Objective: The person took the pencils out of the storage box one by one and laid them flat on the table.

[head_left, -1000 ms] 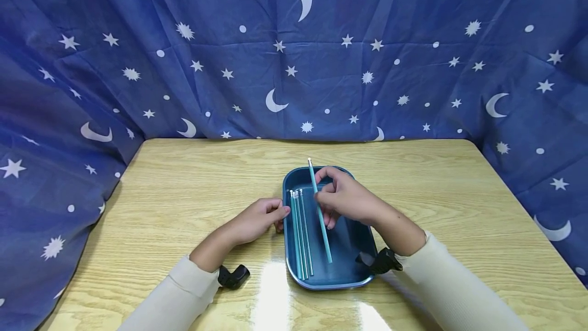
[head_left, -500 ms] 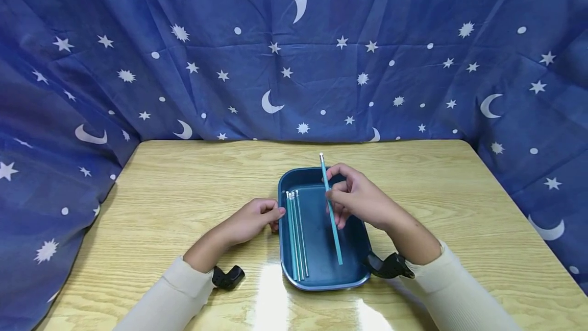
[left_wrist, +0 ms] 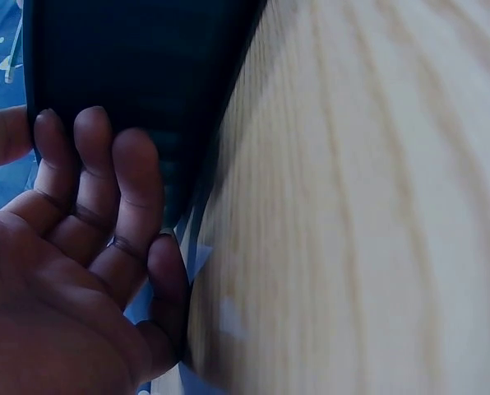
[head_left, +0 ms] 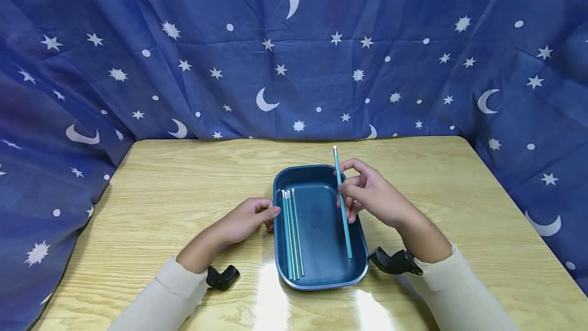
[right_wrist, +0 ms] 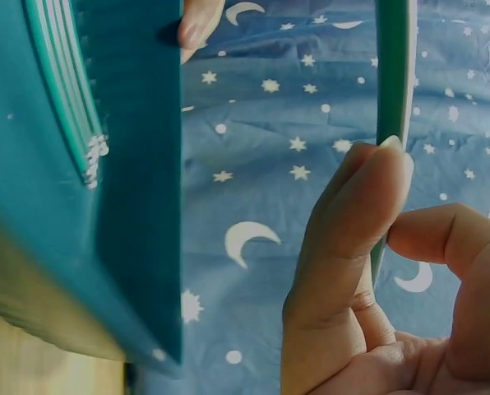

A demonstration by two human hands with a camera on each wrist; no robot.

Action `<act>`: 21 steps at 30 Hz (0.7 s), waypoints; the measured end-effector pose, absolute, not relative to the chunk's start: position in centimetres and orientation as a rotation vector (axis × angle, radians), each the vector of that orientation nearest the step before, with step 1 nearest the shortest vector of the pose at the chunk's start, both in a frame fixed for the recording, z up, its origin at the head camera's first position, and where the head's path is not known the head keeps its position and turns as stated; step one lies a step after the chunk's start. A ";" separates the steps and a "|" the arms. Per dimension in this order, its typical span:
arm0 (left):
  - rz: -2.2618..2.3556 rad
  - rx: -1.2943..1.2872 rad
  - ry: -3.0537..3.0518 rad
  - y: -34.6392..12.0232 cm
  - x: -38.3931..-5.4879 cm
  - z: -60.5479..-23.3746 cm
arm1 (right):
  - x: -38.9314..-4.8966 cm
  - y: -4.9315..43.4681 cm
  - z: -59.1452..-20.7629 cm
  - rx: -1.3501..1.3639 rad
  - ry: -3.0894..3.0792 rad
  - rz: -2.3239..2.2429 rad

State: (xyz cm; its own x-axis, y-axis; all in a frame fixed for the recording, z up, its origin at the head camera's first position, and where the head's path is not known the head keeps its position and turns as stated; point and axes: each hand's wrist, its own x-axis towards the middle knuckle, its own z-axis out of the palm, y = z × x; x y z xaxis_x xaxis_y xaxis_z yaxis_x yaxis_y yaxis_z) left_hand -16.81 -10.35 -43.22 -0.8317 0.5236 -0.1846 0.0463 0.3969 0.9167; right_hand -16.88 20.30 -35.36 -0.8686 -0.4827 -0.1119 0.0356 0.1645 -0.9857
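Note:
A dark teal tray (head_left: 319,231) with rounded corners stands on the table in the head view. My left hand (head_left: 245,222) holds its left wall, thumb over the rim and fingertips (left_wrist: 136,160) against the outside. Inside, several teal pencils (head_left: 292,236) lie side by side along the left wall, their white eraser ends pointing away from me. My right hand (head_left: 374,195) pinches one more teal pencil (head_left: 344,218) between thumb and fingers. This pencil slants over the tray's right side, eraser end up past the far rim. The right wrist view shows the pinch on its shaft (right_wrist: 393,74).
The light wood table (head_left: 193,167) extends on both sides of the tray. A blue curtain (head_left: 317,86) with white moons and stars hangs behind and beside it. Each wrist wears a black camera mount (head_left: 395,261); the right one is close to the tray's right rim.
My right hand has carried its pencil rightward, from over the tray's middle to its right side. The left hand keeps its hold on the tray's wall, and the pencils inside lie as before.

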 end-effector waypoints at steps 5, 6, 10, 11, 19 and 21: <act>1.447 0.498 2.198 -10.5 -16.8 -43.1 | -17.5 20.7 -35.9 -0.403 2.040 -1.768; 1.445 0.497 2.199 -10.5 -16.9 -43.1 | -17.6 20.8 -36.1 -0.400 2.042 -1.769; 1.445 0.483 2.205 -10.4 -16.9 -43.0 | -17.9 21.2 -36.6 -0.374 2.069 -1.770; 1.444 0.480 2.205 -10.3 -16.9 -43.0 | -18.0 21.2 -36.7 -0.366 2.075 -1.771; 1.442 0.464 2.214 -10.4 -16.9 -43.0 | -18.4 21.7 -37.2 -0.317 2.097 -1.778; 1.438 0.457 2.215 -10.4 -16.9 -43.1 | -18.5 21.8 -37.3 -0.302 2.103 -1.779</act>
